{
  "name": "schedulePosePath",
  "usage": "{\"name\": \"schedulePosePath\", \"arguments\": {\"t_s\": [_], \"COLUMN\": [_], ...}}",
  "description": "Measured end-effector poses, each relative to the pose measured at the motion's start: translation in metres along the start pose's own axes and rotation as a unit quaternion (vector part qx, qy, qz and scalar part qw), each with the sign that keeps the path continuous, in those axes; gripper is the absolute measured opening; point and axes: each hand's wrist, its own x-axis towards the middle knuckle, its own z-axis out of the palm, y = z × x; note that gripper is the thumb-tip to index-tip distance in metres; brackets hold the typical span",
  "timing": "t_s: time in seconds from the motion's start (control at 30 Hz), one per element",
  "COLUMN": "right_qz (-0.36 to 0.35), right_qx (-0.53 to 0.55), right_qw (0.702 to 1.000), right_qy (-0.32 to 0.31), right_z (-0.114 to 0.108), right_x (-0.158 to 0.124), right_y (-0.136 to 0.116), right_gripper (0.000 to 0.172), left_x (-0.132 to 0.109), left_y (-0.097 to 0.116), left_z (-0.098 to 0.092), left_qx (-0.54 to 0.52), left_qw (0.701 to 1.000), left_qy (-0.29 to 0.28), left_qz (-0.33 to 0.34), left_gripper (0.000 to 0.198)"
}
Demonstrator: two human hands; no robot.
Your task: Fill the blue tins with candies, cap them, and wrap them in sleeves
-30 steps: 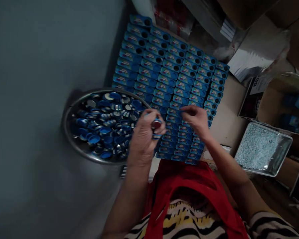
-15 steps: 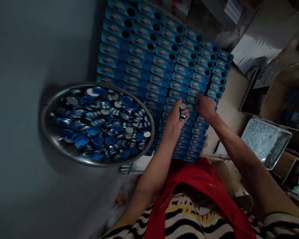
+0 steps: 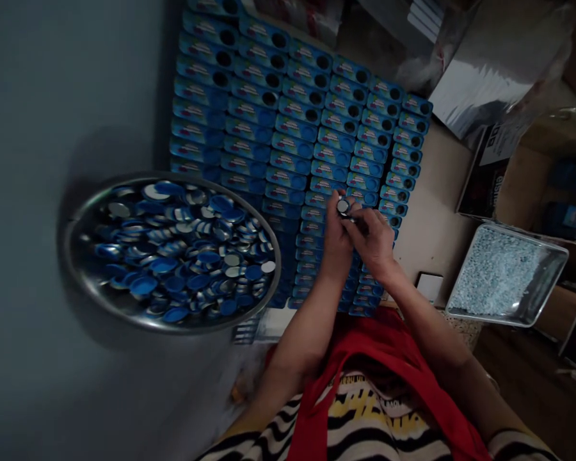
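My left hand (image 3: 336, 246) is closed around a few round metal caps (image 3: 343, 205), one showing its silvery face at the fingertips. My right hand (image 3: 378, 242) meets it from the right, thumb and fingers pinched at the edge of a cap in the left hand. Below both hands stand rows of blue printed boxes (image 3: 292, 146). Those at the back and along the right show dark round holes; many in the middle have a blue disc at that spot. A big steel bowl (image 3: 72, 256), heaped with blue-and-silver caps (image 3: 173, 266), sits to the left.
On the right, a clear tray (image 3: 552, 291) contains pale blue granules. Behind it stands an open cardboard box (image 3: 523, 186) with blue items inside. Plastic-wrapped white sheets (image 3: 480, 70) lie at the back right. A small white card (image 3: 429, 286) rests beside the tray.
My right hand has come back from the boxes on the right to the caps in my left hand. The view has shifted, so the bowl and boxes appear further left.
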Motion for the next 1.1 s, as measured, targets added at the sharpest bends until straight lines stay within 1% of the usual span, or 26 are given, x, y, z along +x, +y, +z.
{"name": "schedulePosePath", "arguments": {"t_s": [0.03,0.07,0.13,0.17,0.23,0.3,0.37,0.43,0.5,0.53,0.6,0.67,0.73,0.8,0.9,1.0,1.1], "right_qz": [0.001,0.006,0.027,0.043,0.077,0.09,0.088,0.085,0.08,0.069,0.036,0.009,0.002,0.01,0.042,0.08,0.092], "right_qx": [-0.009,-0.001,0.065,0.115,0.208,0.241,0.203,0.127,0.029,-0.025,-0.126,-0.204,-0.257,-0.292,-0.32,-0.339,-0.347], "right_qw": [1.0,1.0,0.997,0.992,0.975,0.966,0.975,0.986,0.989,0.989,0.985,0.977,0.966,0.956,0.946,0.937,0.932], "right_qy": [0.006,0.012,0.027,0.032,0.029,0.014,0.02,0.068,0.122,0.131,0.111,0.067,0.029,0.007,-0.005,-0.024,-0.042], "right_z": [-0.001,-0.002,-0.003,-0.003,-0.005,-0.014,-0.033,-0.06,-0.088,-0.1,-0.115,-0.119,-0.116,-0.113,-0.113,-0.117,-0.119], "right_x": [0.001,0.001,0.0,-0.002,-0.005,-0.006,0.003,0.025,0.059,0.078,0.116,0.145,0.162,0.171,0.181,0.194,0.204], "right_y": [0.002,0.004,0.007,0.009,0.011,0.016,0.028,0.044,0.062,0.069,0.078,0.081,0.08,0.078,0.08,0.084,0.083], "right_gripper": [0.013,0.009,0.002,0.006,0.02,0.023,0.02,0.02,0.02,0.019,0.019,0.022,0.022,0.02,0.017,0.025,0.029], "left_x": [0.006,0.011,0.016,0.017,0.017,0.016,0.018,0.021,0.025,0.026,0.029,0.032,0.034,0.036,0.042,0.049,0.053], "left_y": [0.001,0.003,0.008,0.011,0.014,0.015,0.015,0.015,0.014,0.014,0.013,0.013,0.014,0.017,0.022,0.024,0.024], "left_z": [0.006,0.012,0.021,0.025,0.029,0.029,0.028,0.027,0.027,0.028,0.029,0.031,0.032,0.033,0.035,0.04,0.048], "left_qx": [-0.052,-0.118,-0.248,-0.295,-0.348,-0.362,-0.366,-0.365,-0.354,-0.345,-0.327,-0.314,-0.306,-0.298,-0.295,-0.303,-0.306], "left_qw": [0.998,0.992,0.964,0.949,0.929,0.921,0.917,0.915,0.916,0.919,0.924,0.929,0.932,0.935,0.935,0.93,0.93], "left_qy": [0.011,0.02,0.02,0.011,-0.006,-0.016,-0.024,-0.027,-0.02,-0.014,-0.007,-0.017,-0.039,-0.052,-0.048,-0.048,-0.053], "left_qz": [-0.023,-0.046,-0.092,-0.107,-0.126,-0.142,-0.157,-0.171,-0.185,-0.19,-0.196,-0.195,-0.19,-0.188,-0.193,-0.202,-0.196], "left_gripper": [0.021,0.025,0.031,0.032,0.032,0.03,0.026,0.019,0.016,0.019,0.025,0.029,0.029,0.029,0.028,0.026,0.025]}}
